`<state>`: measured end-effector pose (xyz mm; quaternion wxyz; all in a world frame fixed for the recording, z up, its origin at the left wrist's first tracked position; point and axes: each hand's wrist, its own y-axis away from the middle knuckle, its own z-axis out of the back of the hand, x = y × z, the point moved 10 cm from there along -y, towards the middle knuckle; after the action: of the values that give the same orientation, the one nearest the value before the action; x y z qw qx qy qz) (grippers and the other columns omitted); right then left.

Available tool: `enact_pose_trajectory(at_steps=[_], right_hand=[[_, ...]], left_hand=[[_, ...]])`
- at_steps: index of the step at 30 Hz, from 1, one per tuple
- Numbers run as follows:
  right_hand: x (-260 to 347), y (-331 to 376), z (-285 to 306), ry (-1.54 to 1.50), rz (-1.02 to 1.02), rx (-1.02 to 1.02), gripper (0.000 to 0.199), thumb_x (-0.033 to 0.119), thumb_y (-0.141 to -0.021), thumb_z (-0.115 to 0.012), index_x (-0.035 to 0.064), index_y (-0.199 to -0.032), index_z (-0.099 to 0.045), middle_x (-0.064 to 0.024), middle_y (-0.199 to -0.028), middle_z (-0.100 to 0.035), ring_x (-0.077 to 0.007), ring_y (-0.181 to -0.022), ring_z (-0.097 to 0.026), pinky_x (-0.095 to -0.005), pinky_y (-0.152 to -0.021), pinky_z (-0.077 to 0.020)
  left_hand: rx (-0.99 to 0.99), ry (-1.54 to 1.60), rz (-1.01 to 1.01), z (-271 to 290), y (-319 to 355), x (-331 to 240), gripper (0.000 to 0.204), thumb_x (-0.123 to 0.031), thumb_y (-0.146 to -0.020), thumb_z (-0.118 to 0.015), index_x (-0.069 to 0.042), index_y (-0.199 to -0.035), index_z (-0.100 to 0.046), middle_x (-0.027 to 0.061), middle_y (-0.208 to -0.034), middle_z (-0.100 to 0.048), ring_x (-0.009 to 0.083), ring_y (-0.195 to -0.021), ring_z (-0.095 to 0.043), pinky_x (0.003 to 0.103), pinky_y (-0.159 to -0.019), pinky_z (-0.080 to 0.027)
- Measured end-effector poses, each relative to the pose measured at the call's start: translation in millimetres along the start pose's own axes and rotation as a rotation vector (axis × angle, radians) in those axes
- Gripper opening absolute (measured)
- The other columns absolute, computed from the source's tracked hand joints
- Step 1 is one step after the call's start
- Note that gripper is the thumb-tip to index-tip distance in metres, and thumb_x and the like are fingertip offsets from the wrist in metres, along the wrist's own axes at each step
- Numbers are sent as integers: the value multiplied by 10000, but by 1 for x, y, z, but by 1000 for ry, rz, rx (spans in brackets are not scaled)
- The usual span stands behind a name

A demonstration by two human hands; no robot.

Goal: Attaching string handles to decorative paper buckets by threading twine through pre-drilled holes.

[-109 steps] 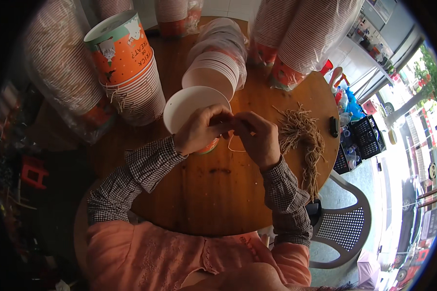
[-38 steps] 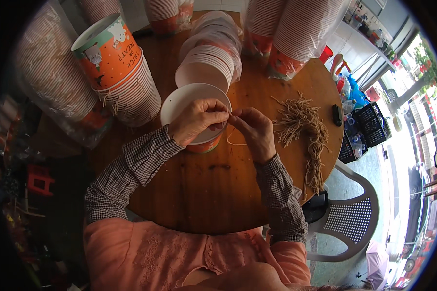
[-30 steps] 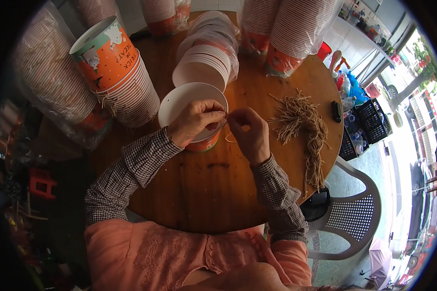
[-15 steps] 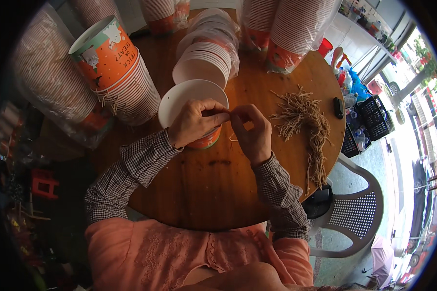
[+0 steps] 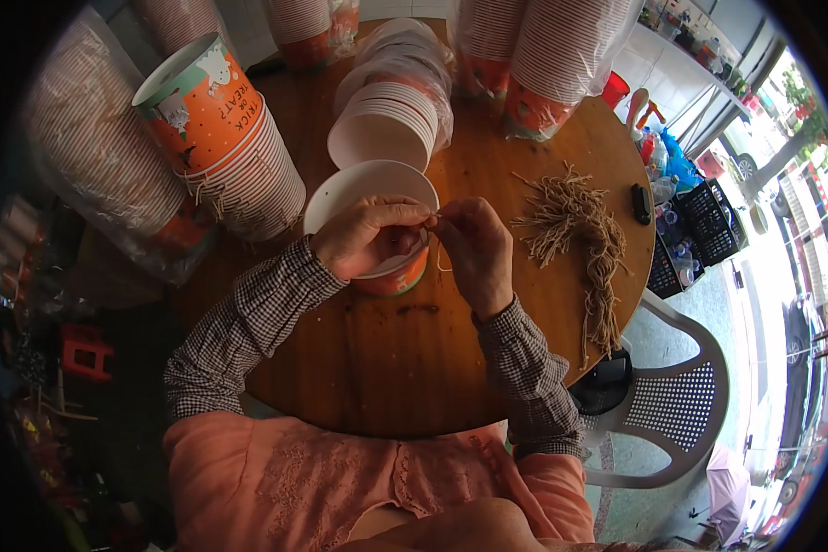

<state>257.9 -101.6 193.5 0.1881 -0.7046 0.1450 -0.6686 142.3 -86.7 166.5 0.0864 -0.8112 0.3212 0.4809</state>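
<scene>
An orange paper bucket (image 5: 397,278) with a white inside and a green base stands tilted on the table in front of me. Over its near right rim, my left hand (image 5: 359,237) is closed in a pinch, its other fingers curled over the opening. My right hand (image 5: 480,253) pinches at the same spot, fingertips almost touching the left ones. A thin cord (image 5: 442,263) loops down beside the right fingers; its end between the fingertips is too small to see clearly. To the right lies a bundle of brown twisted cords (image 5: 575,216).
More white buckets (image 5: 384,129), nested on their side, lie behind. A tall stack of orange buckets (image 5: 216,115) leans at the left, with cords hanging on it. Plastic-wrapped stacks (image 5: 561,69) stand at the back. A small black object (image 5: 641,204) lies near the round wooden table's (image 5: 368,368) right edge.
The bucket has come slightly nearer and tipped, showing more of its inside. My left fingers have shifted over the opening, and my right fingers have closed up more.
</scene>
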Motion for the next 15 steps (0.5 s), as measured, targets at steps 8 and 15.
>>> enact_pose_trajectory(at_steps=[8, 15], right_hand=[[25, 5, 4, 151, 51, -24, 229, 9, -847, -646, -2, -1072, -609, -79, -868, -688, -128, -806, -653, -255, -744, -508], [29, 3, 15, 101, 56, -55, 108, -4, -866, -610, -25, -965, -647, -65, -829, -681, -118, -761, -648, -243, -711, -512]], left_hand=[[-74, -71, 36, 0, 2, -3, 177, -132, -898, -629, 22, -986, -642, 36, -868, -638, 74, -746, -569, 199, -708, -485], [-109, -217, -55, -11, 5, -11, 197, -142, -903, -632, 35, -991, -638, 33, -859, -647, 75, -756, -583, 201, -702, -492]])
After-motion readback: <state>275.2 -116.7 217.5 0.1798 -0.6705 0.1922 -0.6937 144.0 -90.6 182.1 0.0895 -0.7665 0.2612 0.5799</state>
